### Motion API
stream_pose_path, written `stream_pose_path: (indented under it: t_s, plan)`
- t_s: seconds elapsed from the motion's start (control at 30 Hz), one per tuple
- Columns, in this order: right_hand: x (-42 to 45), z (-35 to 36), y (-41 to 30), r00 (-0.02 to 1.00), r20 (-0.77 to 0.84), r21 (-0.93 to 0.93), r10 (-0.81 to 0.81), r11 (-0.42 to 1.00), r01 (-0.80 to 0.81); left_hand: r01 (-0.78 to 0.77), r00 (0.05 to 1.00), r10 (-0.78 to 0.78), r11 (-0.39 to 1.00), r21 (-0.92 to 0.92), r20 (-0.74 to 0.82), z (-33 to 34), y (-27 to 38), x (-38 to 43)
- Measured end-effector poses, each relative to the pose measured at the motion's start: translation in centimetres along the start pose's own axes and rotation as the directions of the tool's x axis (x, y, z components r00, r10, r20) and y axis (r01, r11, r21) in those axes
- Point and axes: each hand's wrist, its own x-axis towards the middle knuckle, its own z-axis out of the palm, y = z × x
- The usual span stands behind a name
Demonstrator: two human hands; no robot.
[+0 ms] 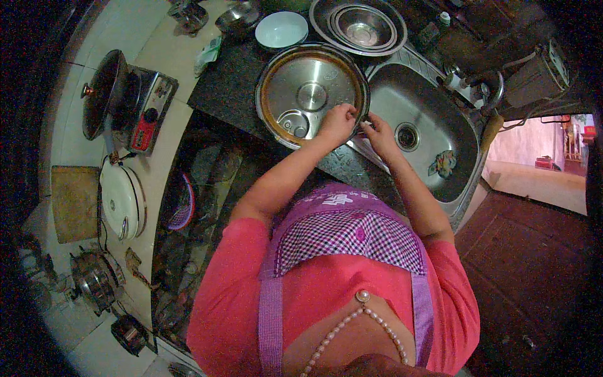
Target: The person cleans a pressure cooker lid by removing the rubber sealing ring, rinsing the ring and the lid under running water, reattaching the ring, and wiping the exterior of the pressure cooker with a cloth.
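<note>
A round stainless steel lid (325, 75), seemingly a pressure cooker's, lies underside up on the dark countertop (226, 89). A brownish sealing ring (266, 87) runs around its inner edge, and a small round fitting (293, 123) sits near the front. My left hand (337, 125) reaches over the lid, its fingers bent close to the right rim. Just outside that rim is my right hand (380, 136), fingers drawn together beside the sink's edge. A small white spot shows at its fingertips; what it is cannot be made out. Whether either hand grips the rim or ring is unclear.
Right of the lid is a steel sink (419, 99) holding a crumpled cloth (443, 163). Behind it stand nested steel basins (325, 21) and a pale bowl (281, 29). Leftward are a wok (106, 94), a cooker (153, 113) and a white lidded appliance (120, 198).
</note>
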Motion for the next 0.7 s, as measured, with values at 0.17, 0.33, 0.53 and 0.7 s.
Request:
stream_pose_path:
  t_s: [0.17,0.33,0.53,0.7]
  plan:
    - [0.2,0.5,0.2,0.999,-0.032,0.099,-0.001,0.995,0.004,-0.120,0.993,0.120,0.955,0.272,0.016,0.4,-0.9,-0.4]
    - [0.3,-0.8,0.9,0.979,-0.158,-0.105,-0.131,0.988,0.115,-0.369,0.891,0.442,0.836,0.405,-0.101,-3.5,1.5,-2.1]
    - [0.3,-2.3,-2.8,0.842,-0.172,-0.559,-0.511,0.755,0.344,0.048,0.674,0.462,0.751,0.659,-0.576,-12.7,-0.1,-4.3]
    - [2.1,-0.9,-5.8,0.739,-0.051,-0.781,-0.672,0.488,0.390,0.097,0.796,0.005,0.986,0.136,-0.605,-12.5,-2.6,-4.6]
